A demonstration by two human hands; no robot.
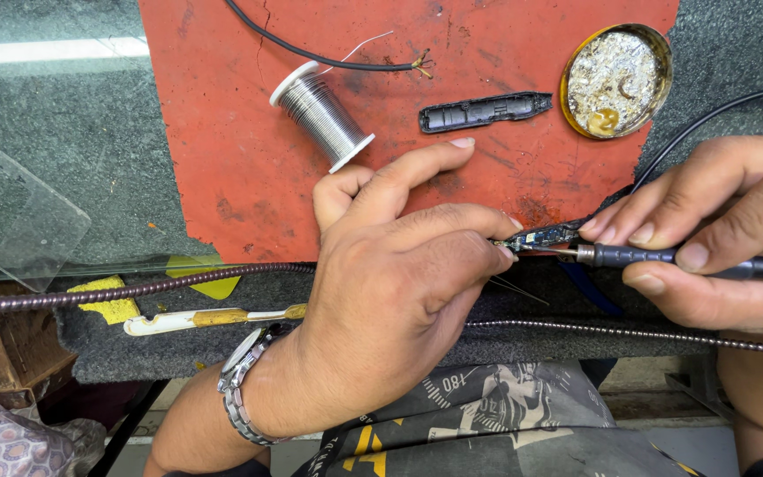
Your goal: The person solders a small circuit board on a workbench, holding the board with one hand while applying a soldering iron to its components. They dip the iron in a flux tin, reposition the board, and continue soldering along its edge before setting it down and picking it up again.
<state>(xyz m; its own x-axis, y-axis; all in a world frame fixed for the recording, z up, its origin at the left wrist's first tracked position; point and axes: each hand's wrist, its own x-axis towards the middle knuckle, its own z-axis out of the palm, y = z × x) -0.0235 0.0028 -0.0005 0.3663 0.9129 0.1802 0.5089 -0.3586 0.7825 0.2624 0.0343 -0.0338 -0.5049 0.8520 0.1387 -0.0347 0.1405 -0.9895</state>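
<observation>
Dark circuit board point(542, 237) sits pinched at left hand point(399, 283) fingertips, soldering iron point(664, 259) touching.

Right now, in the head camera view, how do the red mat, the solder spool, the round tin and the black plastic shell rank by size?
1. Red mat, by far the largest.
2. Solder spool and round tin: these look about alike, so I won't rank them.
3. Black plastic shell: as long as the spool, but much slimmer.

On the mat point(222, 159), the spool point(324, 115) lies at 11 o'clock from the left hand point(390, 291). The shell point(485, 111) is at 3 o'clock from the spool, the tin point(615, 79) further at 3. The board point(540, 237) sits between both hands, the iron point(655, 257) at its 3 o'clock, in the right hand point(726, 230).
</observation>
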